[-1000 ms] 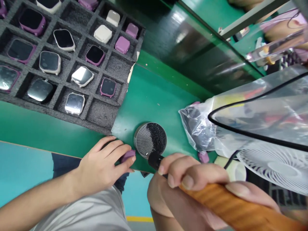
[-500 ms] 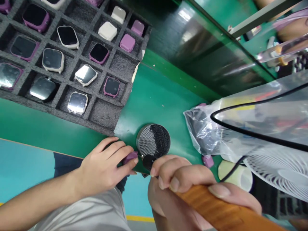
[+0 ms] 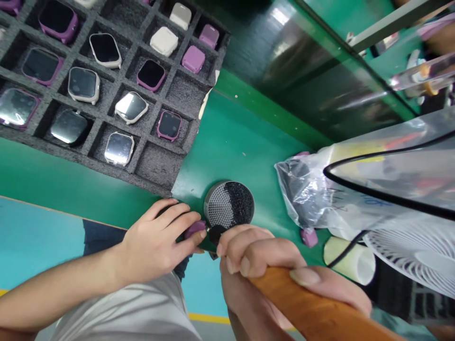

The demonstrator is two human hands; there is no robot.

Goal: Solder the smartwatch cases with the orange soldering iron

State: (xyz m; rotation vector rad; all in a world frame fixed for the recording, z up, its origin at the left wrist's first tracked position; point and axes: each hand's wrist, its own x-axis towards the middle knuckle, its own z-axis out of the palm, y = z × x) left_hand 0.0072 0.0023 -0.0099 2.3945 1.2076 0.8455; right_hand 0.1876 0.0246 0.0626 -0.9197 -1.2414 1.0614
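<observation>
My left hand is closed around a purple watch case at the table's front edge; the fingers cover much of it. An orange electric screwdriver with a black nose is gripped in my right hand. Its short bit meets the side of the purple case near my left thumb; the exact contact point is too small to make out. Just beyond both hands stands a round dish with a dimpled bottom. Tiny black pieces, apparently screws, cover its right half.
At the upper left lies a grey foam tray of purple, white and dark watches. To the right are a clear plastic bag, a black cable, a purple watch case, a tape roll and a white fan.
The screwdriver's black nose has come closer to the purple case, and my right hand has shifted a little left. My left hand keeps its hold. The whole view has shifted slightly.
</observation>
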